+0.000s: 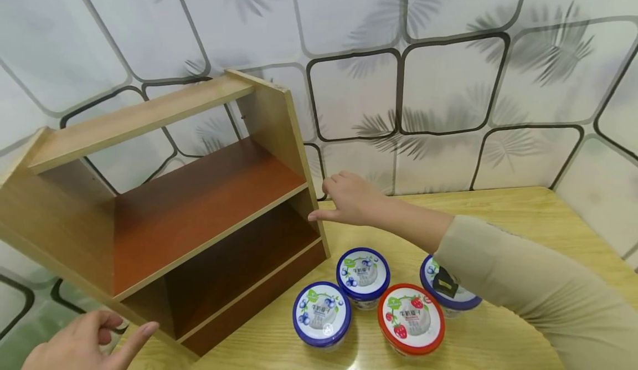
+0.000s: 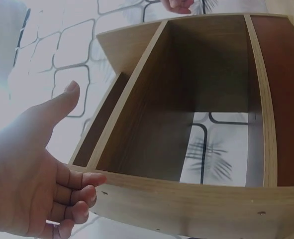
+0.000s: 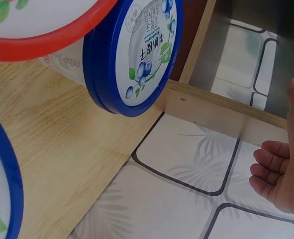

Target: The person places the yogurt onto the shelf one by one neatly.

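Note:
A small wooden shelf unit (image 1: 204, 204) with reddish-brown boards stands tilted across the left half of the head view. My left hand (image 1: 89, 342) is at its near left side, thumb spread out and fingers loosely bent. In the left wrist view that hand's fingertips (image 2: 98, 178) overlap the side panel's edge; whether they touch it I cannot tell. Beside the right side panel (image 1: 289, 132) is my right hand (image 1: 351, 198), its thumb pointing at the shelf and its fingers loosely curled. The right wrist view shows that hand (image 3: 281, 169) holding nothing, close to the panel.
Several plastic tubs stand on the wooden table (image 1: 498, 206) to the shelf's right: a red-lidded tub (image 1: 411, 319) and blue-lidded tubs (image 1: 323, 313). My right forearm partly covers the rightmost blue-lidded tub (image 1: 458, 302). A patterned wall covering (image 1: 448, 87) rises behind the table.

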The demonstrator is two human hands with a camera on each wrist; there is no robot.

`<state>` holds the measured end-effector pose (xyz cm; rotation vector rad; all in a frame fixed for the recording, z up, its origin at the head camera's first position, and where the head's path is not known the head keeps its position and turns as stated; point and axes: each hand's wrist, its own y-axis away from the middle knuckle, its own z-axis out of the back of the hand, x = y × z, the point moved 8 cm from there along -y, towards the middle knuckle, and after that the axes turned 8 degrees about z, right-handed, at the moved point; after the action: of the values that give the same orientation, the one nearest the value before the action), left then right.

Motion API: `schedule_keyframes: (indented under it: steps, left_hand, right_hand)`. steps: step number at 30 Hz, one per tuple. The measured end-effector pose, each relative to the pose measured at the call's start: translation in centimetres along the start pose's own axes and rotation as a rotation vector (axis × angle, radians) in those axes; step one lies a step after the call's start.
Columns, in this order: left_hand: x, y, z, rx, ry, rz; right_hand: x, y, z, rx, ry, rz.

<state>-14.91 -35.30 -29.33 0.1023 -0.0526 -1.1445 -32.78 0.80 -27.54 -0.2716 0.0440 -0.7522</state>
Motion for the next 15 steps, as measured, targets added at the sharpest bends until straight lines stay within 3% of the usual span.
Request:
schedule_keyframes:
  steps: [7,12,15]
  left_hand:
    - [-0.1,0.4,0.7,-0.041,-0.013,0.032]
    - [-0.1,0.1,1.6,-0.157,0.014,0.05]
    - [0.1,-0.2,1.8,-0.158,0.025,0.043]
  right_hand:
    - [-0.5,-0.6,-0.5,-0.002,-0.028,0.007]
    - [-0.8,-1.3,-0.6,-0.009,-0.041,0.013]
    - [-0.8,-1.7,-0.5,-0.014,-0.04,0.016]
